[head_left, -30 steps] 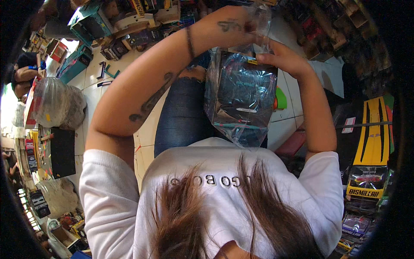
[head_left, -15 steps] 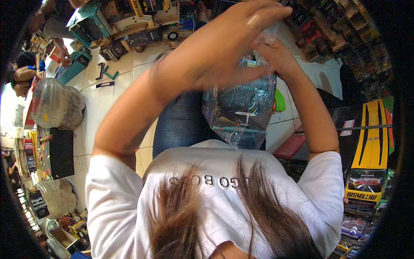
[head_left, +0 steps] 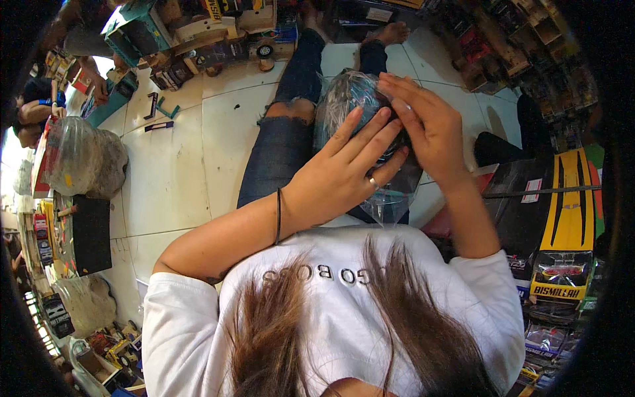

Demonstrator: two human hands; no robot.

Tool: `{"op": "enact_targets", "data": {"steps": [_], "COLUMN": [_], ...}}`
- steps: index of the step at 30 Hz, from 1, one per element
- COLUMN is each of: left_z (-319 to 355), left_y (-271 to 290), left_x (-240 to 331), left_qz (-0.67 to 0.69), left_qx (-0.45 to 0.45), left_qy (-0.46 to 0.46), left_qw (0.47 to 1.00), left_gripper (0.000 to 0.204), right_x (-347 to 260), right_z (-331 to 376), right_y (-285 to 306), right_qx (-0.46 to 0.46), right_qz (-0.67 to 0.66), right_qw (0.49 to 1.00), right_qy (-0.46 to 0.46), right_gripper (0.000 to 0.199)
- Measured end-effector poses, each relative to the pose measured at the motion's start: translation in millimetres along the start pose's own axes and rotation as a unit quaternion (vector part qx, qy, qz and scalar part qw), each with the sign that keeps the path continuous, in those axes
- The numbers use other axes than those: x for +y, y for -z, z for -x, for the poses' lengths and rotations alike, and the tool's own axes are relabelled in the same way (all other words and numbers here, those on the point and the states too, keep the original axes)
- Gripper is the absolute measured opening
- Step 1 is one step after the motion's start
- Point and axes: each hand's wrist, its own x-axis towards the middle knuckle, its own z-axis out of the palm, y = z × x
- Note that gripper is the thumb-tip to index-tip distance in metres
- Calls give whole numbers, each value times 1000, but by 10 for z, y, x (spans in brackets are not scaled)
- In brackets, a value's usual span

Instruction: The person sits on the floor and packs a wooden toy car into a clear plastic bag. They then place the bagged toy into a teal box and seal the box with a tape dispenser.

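Note:
A bundle in clear plastic wrap, with teal and black showing through, rests between my legs. Its exact kind is hidden by glare and my hands. My left hand lies across its near side, fingers stretched and slightly spread on the wrap; it wears a ring and a black wrist band. On the bundle's right side is my right hand, its fingers extended and its fingertips touching the plastic near the top. The two hands almost meet over the bundle. Loose plastic hangs below them in a crumpled point.
Small dark and teal pieces lie on the tiled floor. A large plastic-bagged bundle stands at left, near another person's arm. Stacked wooden toy trucks line the back. At right is a yellow and black panel.
My left hand has come down from above the bundle onto its near side. My right hand has lowered onto its right side. The plastic sits closer to the contents, and my legs show more.

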Motion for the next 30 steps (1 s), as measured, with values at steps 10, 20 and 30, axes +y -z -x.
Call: {"op": "enact_targets", "data": {"steps": [10,20,30], "left_z": [16,-503,-1474], "left_y": [40,266,211], "left_x": [-41,-833,-956], "left_qz": [-37,186,188], "left_qx": [49,9,-39], "left_qy": [36,188,53], "left_qw": [998,964,980], "left_gripper": [74,58,18], "right_x": [33,532,444], "right_z": [107,226,-449], "right_y": [-25,93,180], "right_qx": [-37,-137,-235], "right_qz": [25,-233,-256], "right_qw": [998,924,894], "right_qy": [-36,-272,-282], "right_gripper": [36,90,62]}}
